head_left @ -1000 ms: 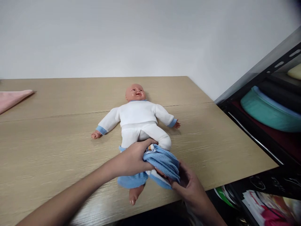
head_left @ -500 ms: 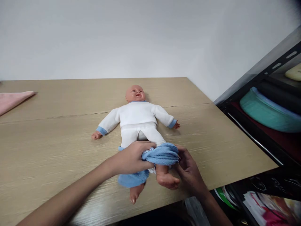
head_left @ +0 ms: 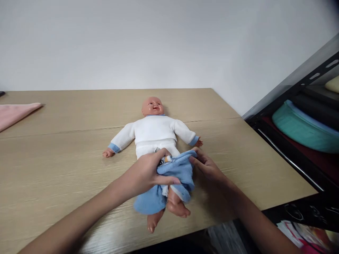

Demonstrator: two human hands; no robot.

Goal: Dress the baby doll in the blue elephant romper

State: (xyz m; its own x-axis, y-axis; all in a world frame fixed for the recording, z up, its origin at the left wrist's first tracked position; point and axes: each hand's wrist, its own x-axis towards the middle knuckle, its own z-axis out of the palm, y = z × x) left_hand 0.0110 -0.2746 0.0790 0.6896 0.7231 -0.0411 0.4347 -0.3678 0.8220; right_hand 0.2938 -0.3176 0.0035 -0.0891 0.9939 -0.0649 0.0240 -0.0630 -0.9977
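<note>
A baby doll in a white top with blue cuffs lies on its back, head toward the wall. Blue pants cover its lower legs, and both bare feet stick out below them. My left hand is closed on the pants' edge between the legs, its thumb lying across the blue cloth. At the outer side of the leg on the right, my right hand pinches the waistband. White cloth shows on the doll's hips and thighs above the pants.
The doll lies on a wooden table against a pale wall. A pink cloth lies at the far left. To the right stands a black metal shelf with a teal rounded item on it.
My right hand has moved up, drawing the bunched pants higher and spreading them over the leg on the right. That foot has shifted left and slightly down. My left hand keeps its grip.
</note>
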